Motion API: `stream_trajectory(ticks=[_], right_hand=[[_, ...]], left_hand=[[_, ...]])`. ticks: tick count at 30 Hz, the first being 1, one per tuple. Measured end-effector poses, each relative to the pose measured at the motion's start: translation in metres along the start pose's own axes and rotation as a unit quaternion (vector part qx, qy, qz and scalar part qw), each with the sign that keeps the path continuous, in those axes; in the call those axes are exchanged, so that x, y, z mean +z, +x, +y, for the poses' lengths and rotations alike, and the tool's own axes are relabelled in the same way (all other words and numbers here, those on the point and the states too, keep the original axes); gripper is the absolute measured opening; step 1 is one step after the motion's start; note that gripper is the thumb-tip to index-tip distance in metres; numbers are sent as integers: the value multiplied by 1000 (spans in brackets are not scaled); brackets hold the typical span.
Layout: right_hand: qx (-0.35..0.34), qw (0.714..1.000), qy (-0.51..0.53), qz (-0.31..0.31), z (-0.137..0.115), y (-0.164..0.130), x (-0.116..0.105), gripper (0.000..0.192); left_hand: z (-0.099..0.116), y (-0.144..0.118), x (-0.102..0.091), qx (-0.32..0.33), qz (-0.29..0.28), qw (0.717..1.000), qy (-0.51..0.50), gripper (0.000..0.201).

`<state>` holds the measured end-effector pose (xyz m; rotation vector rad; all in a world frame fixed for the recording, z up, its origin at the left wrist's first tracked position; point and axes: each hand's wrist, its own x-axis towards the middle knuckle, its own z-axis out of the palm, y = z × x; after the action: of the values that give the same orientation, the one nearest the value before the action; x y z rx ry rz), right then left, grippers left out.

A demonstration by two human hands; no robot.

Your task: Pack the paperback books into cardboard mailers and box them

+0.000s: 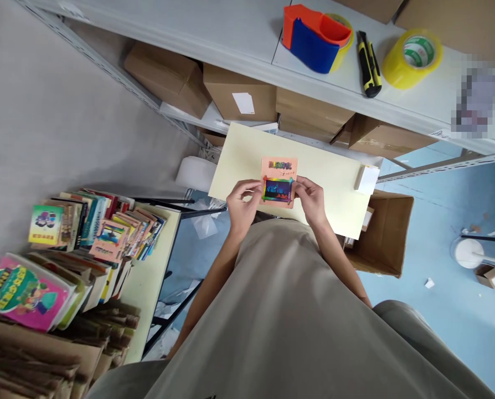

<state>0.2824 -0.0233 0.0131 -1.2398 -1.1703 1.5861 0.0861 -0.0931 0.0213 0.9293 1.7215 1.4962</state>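
A small pink booklet (279, 169) with a colourful picture on its cover lies at the near edge of a pale yellow table (247, 160). My left hand (242, 206) grips its left edge with thumb and fingers. On the opposite edge my right hand (310, 198) holds it the same way. Both hands keep the booklet just above or on the tabletop; I cannot tell which.
Stacks of children's books (98, 233) fill a side table on the left. A grey shelf (239, 39) above carries a tape dispenser (314, 34), a utility knife (369, 64) and a yellow tape roll (413, 58). Cardboard boxes (239, 94) sit under it. An open carton (382, 233) stands on the blue floor at right.
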Motion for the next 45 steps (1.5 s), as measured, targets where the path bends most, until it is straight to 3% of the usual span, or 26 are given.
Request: stream_trajectory(ticks=[3, 7, 10, 12, 16, 20, 24, 27, 31, 37, 42, 45], right_hand=[[5, 1000, 16, -5, -6, -3, -2, 40], [8, 1000, 19, -22, -7, -4, -3, 43], [14, 999, 6, -31, -3, -1, -6, 51], [9, 1000, -8, -19, -1, -1, -7, 56], [-68, 993, -74, 55, -5, -4, -4, 54], [-59, 995, -80, 7, -13, -12, 14, 55], [-44, 997, -63, -10, -16, -17, 30, 62], [-48, 997, -57, -1, -18, -14, 24, 60], [-25, 999, -32, -8, -23, -8, 5, 58], [-5, 999, -24, -26, -15, -4, -4, 54], [-65, 992, -94, 44, -7, 0, 0, 72], [-58, 993, -106, 10, -7, -3, 12, 76]], left_hand=[[-10, 8, -9, -64, 12, 997, -37, 29], [-21, 10, -10, -181, -84, 968, -151, 52], [-25, 6, -5, -223, -136, 948, -182, 60], [-27, 5, -2, -222, -122, 952, -171, 59], [-30, 6, 5, -180, -64, 972, -139, 58], [-18, 0, 15, -104, -33, 989, -96, 56], [10, -13, 22, -16, -95, 994, -44, 41], [22, -13, 19, 25, -133, 991, -18, 36], [16, 2, 7, -24, -79, 996, -32, 49], [0, 10, -1, -176, -154, 959, -161, 65], [-1, 5, 3, -146, -73, 979, -122, 60], [3, -3, 8, -92, -31, 993, -64, 48]])
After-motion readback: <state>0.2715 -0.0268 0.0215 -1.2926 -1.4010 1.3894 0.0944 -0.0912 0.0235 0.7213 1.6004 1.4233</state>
